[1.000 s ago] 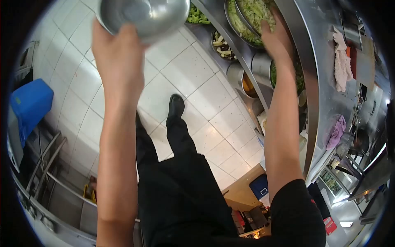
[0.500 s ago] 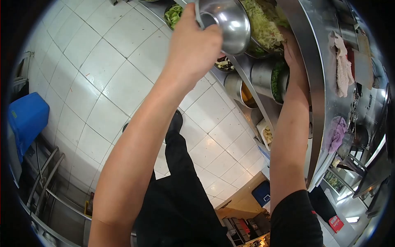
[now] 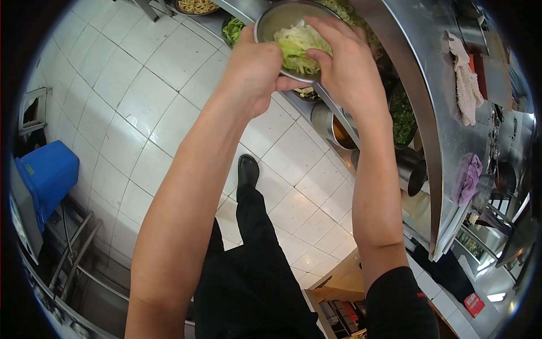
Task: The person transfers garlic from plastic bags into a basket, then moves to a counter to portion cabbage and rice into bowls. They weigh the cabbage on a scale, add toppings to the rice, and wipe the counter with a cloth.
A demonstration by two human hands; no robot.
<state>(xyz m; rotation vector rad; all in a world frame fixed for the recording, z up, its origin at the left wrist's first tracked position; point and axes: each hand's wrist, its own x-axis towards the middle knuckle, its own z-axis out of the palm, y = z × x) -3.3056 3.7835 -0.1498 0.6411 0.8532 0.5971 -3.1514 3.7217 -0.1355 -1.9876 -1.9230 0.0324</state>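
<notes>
My left hand (image 3: pixel 252 72) grips a round metal bowl (image 3: pixel 278 24) by its near rim, at the top of the head view. Pale green shredded lettuce (image 3: pixel 300 50) lies inside the bowl. Over its right side, my right hand (image 3: pixel 351 70) reaches in with fingers and thumb curled around the lettuce; the fingertips are partly hidden. Behind that hand, more shredded greens (image 3: pixel 344 10) show on the shelf. Below the bowl, a container of dark sliced pieces (image 3: pixel 307 93) is partly covered by my hands.
Shelves beneath a steel counter (image 3: pixel 415 34) hold chopped green herbs (image 3: pixel 403 116), a pot with orange contents (image 3: pixel 341 134), green slices (image 3: pixel 232 31) and noodles (image 3: pixel 196 5). Cloths (image 3: pixel 467 178) lie on the counter. A blue bin (image 3: pixel 51 172) stands left on the tiled floor (image 3: pixel 164 107).
My right hand has come out of the shredded greens and over the bowl with a handful of lettuce. The bowl, tilted and bare inside before, now faces up with lettuce in it.
</notes>
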